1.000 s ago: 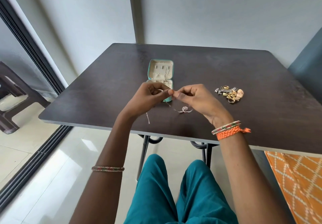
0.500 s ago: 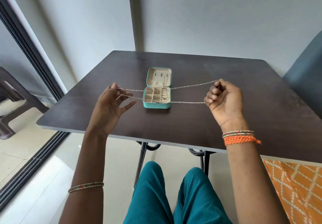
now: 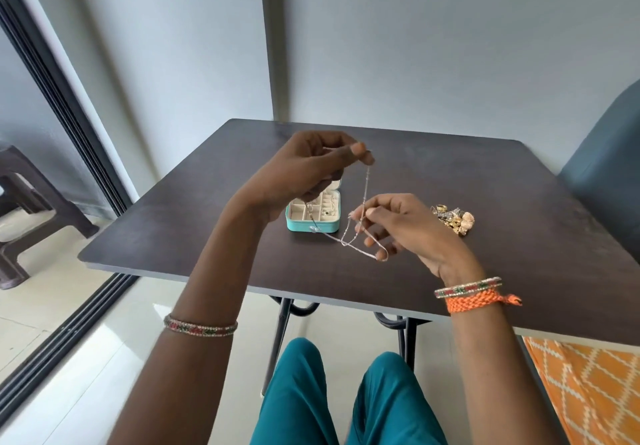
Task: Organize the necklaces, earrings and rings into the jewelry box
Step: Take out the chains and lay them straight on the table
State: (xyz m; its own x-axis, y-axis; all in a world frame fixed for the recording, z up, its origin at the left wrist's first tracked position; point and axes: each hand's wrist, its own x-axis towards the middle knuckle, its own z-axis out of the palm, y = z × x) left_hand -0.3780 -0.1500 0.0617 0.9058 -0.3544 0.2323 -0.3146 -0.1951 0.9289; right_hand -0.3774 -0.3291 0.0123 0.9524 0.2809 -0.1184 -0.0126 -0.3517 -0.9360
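Silver chain, one necklace (image 3: pixel 364 202), runs between two hands above a dark wooden table (image 3: pixel 485 236). The left hand (image 3: pixel 304 174) is raised over the table and pinches the upper end of the chain between thumb and fingertips, so the strand hangs straight down. The right hand (image 3: pixel 405 226), lower and nearer the table edge, has its fingers curled around the chain's lower part, which is looped round them and trails in thin strands toward the box. One teal jewelry box (image 3: pixel 311 217) sits open on the table, partly behind the left wrist; its cream lining is split into small compartments, several holding tiny pieces (too small to count or name). Just right of the right hand lies one heap of gold-coloured jewelry (image 3: pixel 453 219), its pieces tangled so no count is possible. Each wrist wears one beaded bangle (image 3: pixel 201 326); the right wrist also has one orange braided band (image 3: pixel 474 300). Two teal-trousered knees show below the table.
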